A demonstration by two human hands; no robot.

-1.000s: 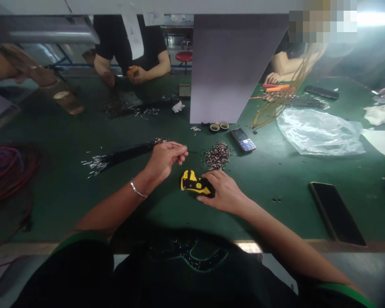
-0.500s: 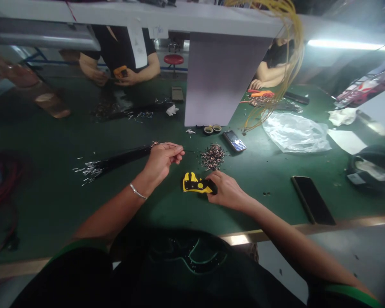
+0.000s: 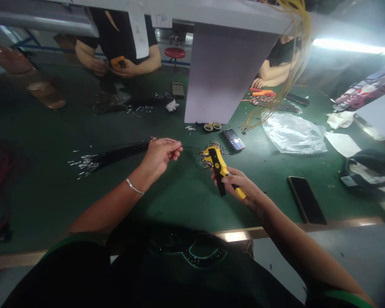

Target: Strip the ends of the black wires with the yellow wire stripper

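Note:
My left hand point(image 3: 162, 155) pinches a thin black wire point(image 3: 188, 147), whose end points right from the fingertips. Behind that hand a bundle of black wires point(image 3: 118, 156) lies on the table, with bare silvery ends fanned out at the left. In my right hand point(image 3: 240, 185) is a yellow and black wire stripper point(image 3: 218, 164), gripped by its handles with the jaws up and to the left. Its jaws are over a pile of small copper-coloured bits point(image 3: 223, 149) and partly hide it. A gap separates the wire's end from the stripper.
A keypad phone point(image 3: 234, 139) and two tape rolls point(image 3: 212, 127) sit behind the pile, before an upright panel point(image 3: 227, 77). To the right are a plastic bag point(image 3: 293, 132) and a smartphone point(image 3: 306, 199). Across the table a person point(image 3: 122, 42) holds an orange tool point(image 3: 118, 63).
My right hand has picked the wire stripper up off the table and turned it, so its jaws now point up-left over the pile. The left hand keeps its pinch on the wire.

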